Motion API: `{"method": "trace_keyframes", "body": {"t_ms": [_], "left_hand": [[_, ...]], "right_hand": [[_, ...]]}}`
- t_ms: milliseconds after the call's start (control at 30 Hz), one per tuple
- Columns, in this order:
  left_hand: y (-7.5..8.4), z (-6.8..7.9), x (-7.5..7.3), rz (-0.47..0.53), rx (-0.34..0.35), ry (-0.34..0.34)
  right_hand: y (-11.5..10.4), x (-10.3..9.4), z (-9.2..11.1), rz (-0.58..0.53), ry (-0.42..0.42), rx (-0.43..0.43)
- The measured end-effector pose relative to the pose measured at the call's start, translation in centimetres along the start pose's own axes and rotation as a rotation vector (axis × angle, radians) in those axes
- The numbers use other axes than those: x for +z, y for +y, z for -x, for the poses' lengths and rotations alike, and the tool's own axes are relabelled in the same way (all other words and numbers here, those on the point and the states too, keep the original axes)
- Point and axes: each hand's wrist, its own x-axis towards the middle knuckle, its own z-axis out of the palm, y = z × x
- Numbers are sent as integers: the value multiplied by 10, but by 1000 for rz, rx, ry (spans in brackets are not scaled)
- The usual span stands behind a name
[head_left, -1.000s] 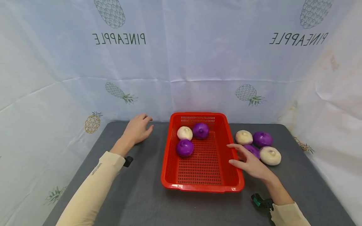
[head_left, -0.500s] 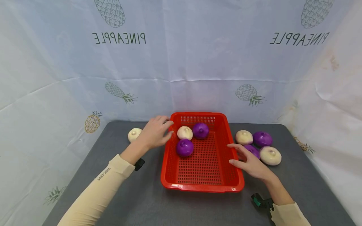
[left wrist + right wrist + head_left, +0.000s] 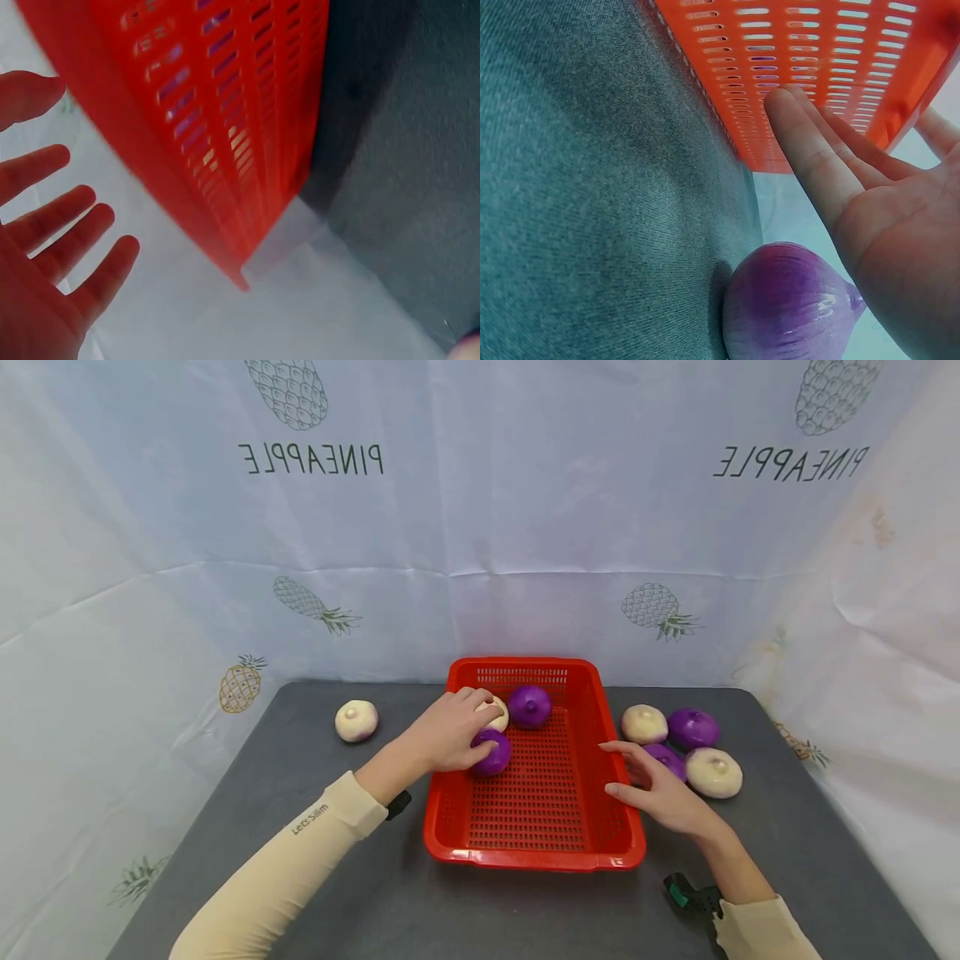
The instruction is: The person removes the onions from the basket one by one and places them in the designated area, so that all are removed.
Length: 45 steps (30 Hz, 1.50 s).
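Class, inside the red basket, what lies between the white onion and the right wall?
In the head view, the farther purple onion sits beside the white onion, then a narrow bare strip of perforated floor reaches that wall.

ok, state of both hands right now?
Left hand: open, over the left side of the red basket, holding nothing.
Right hand: open, at the basket's right side; whether it touches can't be told.
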Motion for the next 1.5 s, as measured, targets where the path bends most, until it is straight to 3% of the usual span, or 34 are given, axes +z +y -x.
{"method": "trace_keyframes", "body": {"t_ms": [167,333,500,833,1100,1500], "left_hand": [[7,-5,9,7,1,-73],[11,-9,17,8,-40,-144],[10,-13,25,42,-82,-196],[6,-17,38,-8,-119,-340],[7,-19,42,-68,-115,-378],[7,-23,42,-73,-82,-419]], "right_hand": [[0,0,0,1,0,-3],[0,-1,0,2,0,-4],[0,-1,1,0,-3,-3],[0,0,1,-4,-7,-3],[-1,1,1,-1,-2,2],[-2,2,0,12,5,3]]}}
